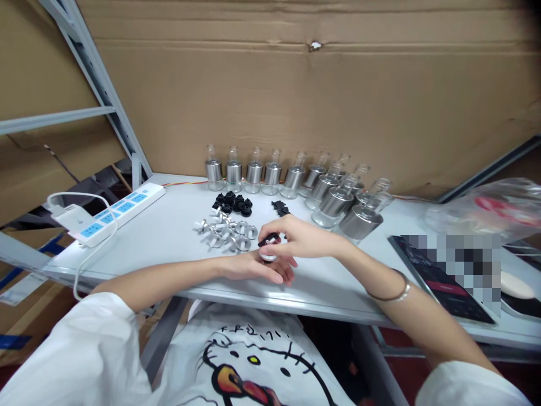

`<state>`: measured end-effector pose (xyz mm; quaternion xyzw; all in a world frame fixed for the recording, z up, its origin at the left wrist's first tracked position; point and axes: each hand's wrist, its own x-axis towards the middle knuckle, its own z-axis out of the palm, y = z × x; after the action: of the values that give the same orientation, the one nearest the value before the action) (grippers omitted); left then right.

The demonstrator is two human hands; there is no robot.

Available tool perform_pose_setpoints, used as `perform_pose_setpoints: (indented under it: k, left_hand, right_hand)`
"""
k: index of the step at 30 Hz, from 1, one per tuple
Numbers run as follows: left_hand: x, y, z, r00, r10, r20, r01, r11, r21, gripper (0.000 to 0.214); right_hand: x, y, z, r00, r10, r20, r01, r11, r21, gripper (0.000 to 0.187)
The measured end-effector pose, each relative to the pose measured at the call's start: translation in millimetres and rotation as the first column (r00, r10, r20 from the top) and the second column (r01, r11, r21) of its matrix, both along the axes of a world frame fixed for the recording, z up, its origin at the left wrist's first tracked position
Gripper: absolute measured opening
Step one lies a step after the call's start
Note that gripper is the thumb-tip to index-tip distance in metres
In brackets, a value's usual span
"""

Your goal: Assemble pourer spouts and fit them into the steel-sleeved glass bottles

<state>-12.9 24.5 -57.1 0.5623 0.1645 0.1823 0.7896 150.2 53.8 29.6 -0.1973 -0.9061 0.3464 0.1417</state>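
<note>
In front of me, near the table's front edge, both hands meet around a small round silver-and-black cap (pixel 267 255). My right hand (pixel 302 237) comes from above with thumb and fingers closed on its dark upper part. Below it, my left hand (pixel 256 267) is turned palm up with curled fingers, and the cap's silver rim sits between its thumb and fingers. Just left of the hands lies a pile of silver discs with white stems (pixel 228 231). Behind that pile are several round black caps (pixel 231 203). Small flat black pieces (pixel 279 207) lie behind my right hand.
Several glass bottles with steel sleeves (pixel 273 172) stand along the back and right of the white table (pixel 169 237). A power strip (pixel 122 211) with a white cable lies left. On the right are a dark tablet-like panel (pixel 439 282) and a clear plastic bag (pixel 486 208). Cardboard walls the back.
</note>
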Motion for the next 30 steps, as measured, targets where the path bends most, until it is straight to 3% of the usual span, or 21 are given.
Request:
perform_pose_setpoints:
  k: [4,7,12,18,22,25,27,30]
  left_hand:
    - [0.1,-0.5,1.4,1.000,0.009,-0.016,-0.009,1.000,-0.010,0.036]
    - [1.1,1.0,-3.0,1.000,0.004,0.018,-0.004,0.999,-0.033,0.040]
    - [2.3,2.5,-9.0,0.998,0.025,0.059,-0.022,0.998,-0.053,0.054]
    - [2.1,3.0,-5.7,0.995,0.016,0.095,-0.010,0.997,-0.071,0.068]
    - [2.3,0.2,-0.8,0.999,-0.022,0.025,0.022,1.000,-0.013,0.065]
    - [3.3,-3.5,4.0,0.997,0.040,-0.065,-0.036,0.997,0.064,0.048]
    - [3.9,-4.8,6.3,0.990,0.095,-0.100,-0.084,0.991,0.105,0.043]
    - [3.8,-4.6,7.5,0.983,0.116,-0.144,-0.091,0.981,0.172,0.043]
  right_hand:
    - [7.7,15.0,-18.5,0.999,0.038,-0.029,-0.045,0.949,-0.313,0.020]
    - [15.9,17.5,-27.2,0.994,-0.011,-0.107,-0.034,0.913,-0.406,0.021]
    - [16.9,11.5,-38.1,0.980,-0.026,-0.198,-0.052,0.924,-0.380,0.019]
    - [17.2,2.8,-34.2,0.973,0.043,-0.226,-0.110,0.950,-0.291,0.023]
    - [16.4,-3.3,-33.7,0.963,0.076,-0.257,-0.087,0.996,-0.035,0.026]
    - [13.2,-7.1,-37.6,0.966,0.050,-0.253,0.004,0.978,0.210,0.027]
    - [11.6,-7.8,-40.0,0.971,0.040,-0.237,0.065,0.906,0.417,0.030]
    - [11.5,-5.9,-41.9,0.969,-0.012,-0.247,0.192,0.667,0.720,0.038]
